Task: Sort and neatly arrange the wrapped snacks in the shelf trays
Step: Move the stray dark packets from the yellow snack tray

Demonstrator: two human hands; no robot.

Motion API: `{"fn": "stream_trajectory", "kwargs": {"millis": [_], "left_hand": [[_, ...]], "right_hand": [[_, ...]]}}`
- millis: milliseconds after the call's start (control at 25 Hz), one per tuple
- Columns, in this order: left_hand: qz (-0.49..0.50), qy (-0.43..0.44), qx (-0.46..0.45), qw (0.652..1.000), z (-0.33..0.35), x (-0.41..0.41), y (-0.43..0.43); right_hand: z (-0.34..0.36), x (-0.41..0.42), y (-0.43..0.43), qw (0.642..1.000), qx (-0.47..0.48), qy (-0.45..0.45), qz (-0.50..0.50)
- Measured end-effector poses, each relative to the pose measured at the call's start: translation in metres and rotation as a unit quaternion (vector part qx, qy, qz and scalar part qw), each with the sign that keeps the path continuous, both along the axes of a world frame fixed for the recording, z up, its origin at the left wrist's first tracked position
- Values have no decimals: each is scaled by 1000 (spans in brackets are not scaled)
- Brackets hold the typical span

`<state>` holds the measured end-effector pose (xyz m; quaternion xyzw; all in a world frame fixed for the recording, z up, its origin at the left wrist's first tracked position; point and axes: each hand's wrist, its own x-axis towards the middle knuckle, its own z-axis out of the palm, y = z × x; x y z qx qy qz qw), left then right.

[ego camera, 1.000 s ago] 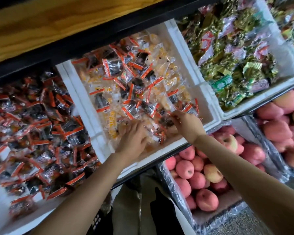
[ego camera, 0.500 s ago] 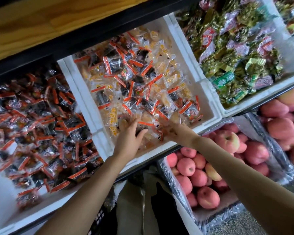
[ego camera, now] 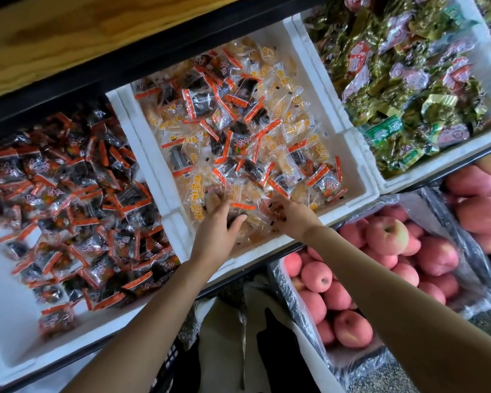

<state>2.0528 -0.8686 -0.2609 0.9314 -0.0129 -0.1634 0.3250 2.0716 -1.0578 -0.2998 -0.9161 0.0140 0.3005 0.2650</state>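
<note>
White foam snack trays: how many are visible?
3: left tray, dark packets; middle tray, mixed packets; right tray, green packets. A fourth may sit cut off top right.

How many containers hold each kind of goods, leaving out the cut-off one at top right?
White foam tray, dark orange-edged snacks: 1
White foam tray, mixed dark and yellow snacks: 1
White foam tray, green packets: 1
Plastic-lined boxes, pink apples: 2
Total: 5

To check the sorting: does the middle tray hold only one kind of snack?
No, the middle tray holds dark orange-edged packets mixed with clear yellow packets.
</note>
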Motion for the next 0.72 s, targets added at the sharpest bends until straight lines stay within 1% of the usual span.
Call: {"fn": "stream_trajectory", "kwargs": {"millis": [200, 240, 320, 400, 440, 520, 640, 720], "left_hand": [[26, 31, -21, 999, -7, -3, 5], [34, 38, -25, 998, -5, -3, 4], [49, 37, -37, 997, -4, -3, 3], [64, 35, -54, 996, 0, -2, -3], [77, 29, -63, 995, 2, -2, -8], [120, 46, -99, 987, 9, 1, -21], [173, 97, -192, 961, 19, 5, -39], [198, 143, -271, 931, 27, 8, -47]], "right_hand": [[6, 8, 1, 997, -73, -27, 4], [8, 11, -5, 996, -74, -42, -13], [18, 12, -20, 992, -35, -102, -64], [36, 5, -27, 980, 33, -177, -90], [47, -2, -25, 972, 69, -208, -86], [62, -18, -14, 958, 123, -250, -62], [65, -33, 3, 948, 150, -277, -36], [62, -34, 7, 942, 178, -282, -40]]}}
